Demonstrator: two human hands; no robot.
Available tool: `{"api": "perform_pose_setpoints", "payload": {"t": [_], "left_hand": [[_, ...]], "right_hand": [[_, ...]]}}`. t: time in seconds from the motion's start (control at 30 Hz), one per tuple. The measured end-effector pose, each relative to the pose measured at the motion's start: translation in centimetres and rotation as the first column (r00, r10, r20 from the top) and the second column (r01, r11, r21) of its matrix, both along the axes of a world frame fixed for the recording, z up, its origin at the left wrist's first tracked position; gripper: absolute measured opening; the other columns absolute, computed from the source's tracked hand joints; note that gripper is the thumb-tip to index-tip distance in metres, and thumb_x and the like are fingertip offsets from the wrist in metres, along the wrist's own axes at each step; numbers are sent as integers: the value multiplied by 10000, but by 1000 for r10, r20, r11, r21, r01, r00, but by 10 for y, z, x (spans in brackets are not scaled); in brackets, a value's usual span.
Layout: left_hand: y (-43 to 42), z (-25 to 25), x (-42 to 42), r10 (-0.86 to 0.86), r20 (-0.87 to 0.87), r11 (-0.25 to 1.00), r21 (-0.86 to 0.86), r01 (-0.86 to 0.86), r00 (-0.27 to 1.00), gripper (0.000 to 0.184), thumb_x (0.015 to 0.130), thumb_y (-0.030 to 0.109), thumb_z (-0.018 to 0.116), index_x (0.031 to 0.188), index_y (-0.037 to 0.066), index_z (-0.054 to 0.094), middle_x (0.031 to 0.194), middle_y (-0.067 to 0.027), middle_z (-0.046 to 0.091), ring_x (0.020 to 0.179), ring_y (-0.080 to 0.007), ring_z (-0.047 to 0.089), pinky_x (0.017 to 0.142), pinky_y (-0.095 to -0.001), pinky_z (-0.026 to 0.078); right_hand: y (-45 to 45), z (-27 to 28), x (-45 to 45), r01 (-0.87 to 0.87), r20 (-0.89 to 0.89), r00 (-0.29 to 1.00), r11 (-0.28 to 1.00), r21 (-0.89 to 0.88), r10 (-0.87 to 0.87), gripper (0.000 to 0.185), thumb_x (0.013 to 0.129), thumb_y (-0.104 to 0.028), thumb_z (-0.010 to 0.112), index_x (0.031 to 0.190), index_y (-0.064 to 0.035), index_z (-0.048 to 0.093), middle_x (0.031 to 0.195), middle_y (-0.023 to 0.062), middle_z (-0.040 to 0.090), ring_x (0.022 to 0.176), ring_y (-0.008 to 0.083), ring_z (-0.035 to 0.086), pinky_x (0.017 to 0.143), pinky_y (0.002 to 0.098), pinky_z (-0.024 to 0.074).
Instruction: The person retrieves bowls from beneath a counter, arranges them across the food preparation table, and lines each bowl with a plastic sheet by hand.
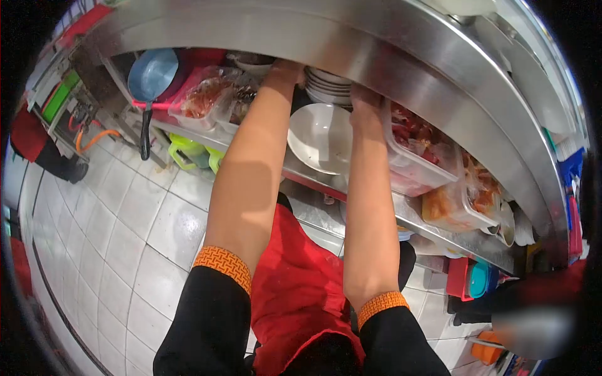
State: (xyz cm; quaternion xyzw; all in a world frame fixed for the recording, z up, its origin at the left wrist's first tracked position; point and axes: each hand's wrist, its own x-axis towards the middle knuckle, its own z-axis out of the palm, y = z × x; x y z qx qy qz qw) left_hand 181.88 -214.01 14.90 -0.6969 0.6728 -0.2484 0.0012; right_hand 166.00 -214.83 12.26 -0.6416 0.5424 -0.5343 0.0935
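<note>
Both my arms reach under the steel counter to a shelf. My left hand [292, 73] is at the left side of a stack of white dishes [328, 86], mostly under the counter's edge. On the right side of the same stack is my right hand [365, 99]. The fingers of both hands are largely hidden, so I cannot tell whether they grip the dishes. A large white bowl [318, 135] sits in front of the stack, between my forearms. Close to my left wrist is another bowl [254, 65].
Plastic tubs of food stand left [202, 103] and right [417, 160] of my arms. A blue pan [152, 75] with a black handle juts from the shelf at left. The steel counter edge [376, 59] overhangs my hands. Other people stand at the far left and right.
</note>
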Motion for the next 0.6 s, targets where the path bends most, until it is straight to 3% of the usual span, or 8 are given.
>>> {"api": "perform_pose_setpoints", "payload": {"t": [0.23,0.3,0.33,0.37,0.4,0.43,0.5,0.6], "left_hand": [[-14,-15,10,-47,-156,991,-130,27,987,624,843,424,557,1322,59,395,1304,-143,472,1202,-285,433,1012,-442,348],[-20,-13,10,-80,-329,986,-163,27,941,624,842,423,558,1322,61,396,1307,-143,470,1202,-288,435,1006,-452,356],[-24,-8,17,-135,-608,985,-167,40,783,623,841,423,559,1323,62,396,1308,-143,469,1202,-290,436,1003,-456,360],[-28,-8,20,-332,-908,942,-305,142,255,623,841,423,560,1323,63,396,1309,-144,468,1202,-292,437,1000,-461,364],[-32,-8,25,-394,-899,899,-420,126,-190,623,841,422,560,1323,64,397,1310,-144,467,1202,-294,439,997,-466,368],[-33,-7,33,-364,-708,843,-527,110,-605,622,840,422,561,1323,65,397,1311,-144,467,1202,-296,440,995,-470,372],[-34,-4,55,-107,-395,737,-648,193,-913,622,840,421,562,1323,66,397,1313,-145,465,1202,-299,442,989,-480,380],[-27,0,87,309,-347,518,-720,462,-886,621,839,420,564,1324,69,398,1316,-146,462,1202,-305,446,980,-494,391]], "right_hand": [[-3,2,4,-100,117,988,995,20,97,461,915,-332,426,1262,-31,458,1295,189,479,1217,352,418,979,399,350],[2,3,6,-139,157,978,990,11,135,459,913,-330,431,1261,-32,458,1294,188,478,1215,352,420,978,400,352],[5,6,6,-161,177,972,987,7,157,459,912,-329,434,1261,-32,458,1294,188,477,1213,352,421,977,401,353],[7,10,7,-186,197,963,983,-1,183,458,911,-328,436,1261,-33,458,1294,188,477,1212,352,422,976,401,354],[6,13,7,-214,215,953,977,-8,211,457,910,-327,438,1261,-34,458,1293,188,477,1211,353,423,976,402,355],[8,16,8,-248,231,942,969,-9,243,457,910,-326,441,1260,-34,459,1293,188,476,1209,353,424,975,402,356],[12,21,12,-323,259,914,947,-3,312,455,908,-324,446,1260,-35,459,1293,188,476,1207,353,426,973,404,358],[22,27,20,-459,304,850,888,26,431,453,905,-321,453,1259,-37,459,1292,187,475,1203,353,429,971,405,361]]}}
